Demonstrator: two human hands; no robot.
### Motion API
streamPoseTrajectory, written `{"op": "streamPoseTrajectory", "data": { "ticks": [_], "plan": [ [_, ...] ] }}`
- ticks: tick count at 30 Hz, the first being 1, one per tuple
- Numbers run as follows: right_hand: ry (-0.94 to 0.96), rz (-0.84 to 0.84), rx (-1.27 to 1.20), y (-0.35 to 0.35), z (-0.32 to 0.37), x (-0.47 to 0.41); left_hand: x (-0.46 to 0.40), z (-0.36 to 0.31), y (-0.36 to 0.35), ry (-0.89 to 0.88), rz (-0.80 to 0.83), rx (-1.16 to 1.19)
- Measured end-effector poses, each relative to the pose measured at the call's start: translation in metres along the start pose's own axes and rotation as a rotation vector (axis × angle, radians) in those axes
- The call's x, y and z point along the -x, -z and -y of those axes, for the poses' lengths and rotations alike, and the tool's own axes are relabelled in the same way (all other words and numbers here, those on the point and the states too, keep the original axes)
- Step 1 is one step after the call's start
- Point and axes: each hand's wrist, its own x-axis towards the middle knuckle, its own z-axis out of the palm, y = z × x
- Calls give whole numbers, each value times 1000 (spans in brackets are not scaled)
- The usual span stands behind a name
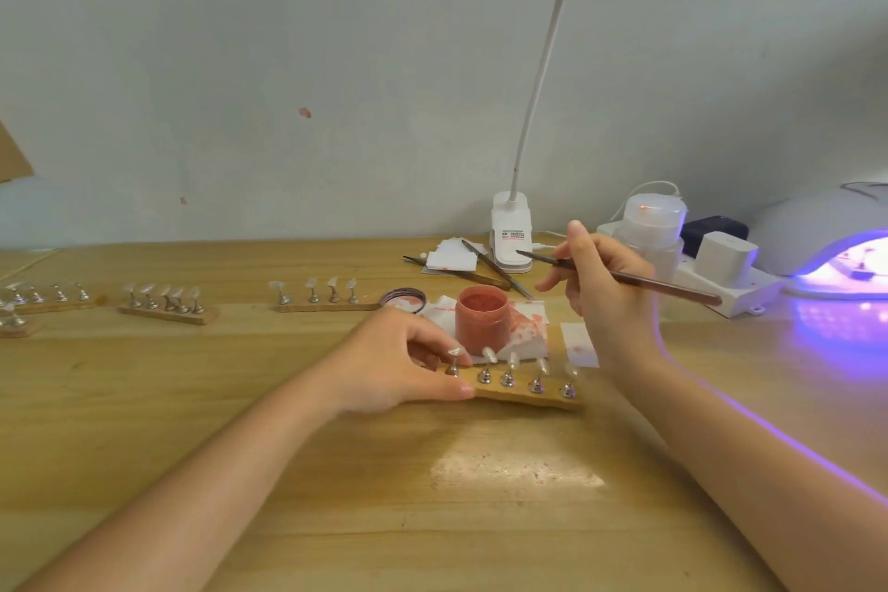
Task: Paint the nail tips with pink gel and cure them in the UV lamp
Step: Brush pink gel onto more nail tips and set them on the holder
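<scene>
Five clear nail tips (pixel 510 360) stand on small metal holders along a wooden strip (pixel 524 395) lying on the tabletop (pixel 336 495) just in front of the open jar of pink gel (pixel 482 318). The left hand (pixel 399 363) steadies the strip's left end, its grip pinching the board beside the first holder. The right hand (pixel 606 288) hangs above and to the right of the jar, fingers clasped round a thin brush (pixel 624 278) whose tip points left, clear of the gel. By the look of it the painting step is only opening: the five tips appear unpainted, so the next move calls for dipping the brush in the jar and stroking the first tip. The UV lamp (pixel 836 245) glows violet at the far right, well apart. Further left sit four more strips (pixel 168 310) of tips, one only partly in view; behind the jar lie its lid (pixel 402 298) and two tweezers (pixel 485 272).
</scene>
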Motion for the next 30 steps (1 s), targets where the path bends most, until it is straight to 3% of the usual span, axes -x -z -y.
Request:
{"op": "streamPoseTrajectory", "data": {
  "ticks": [6,14,30],
  "plan": [
    [-57,85,32,3,4,-8,-2,7,-22,-10,-177,15],
    [73,88,96,-2,7,-12,-3,9,-26,-49,-252,1],
    [66,388,848,-41,5,-33,-2,12,-18,-52,-201,48]
  ]
}}
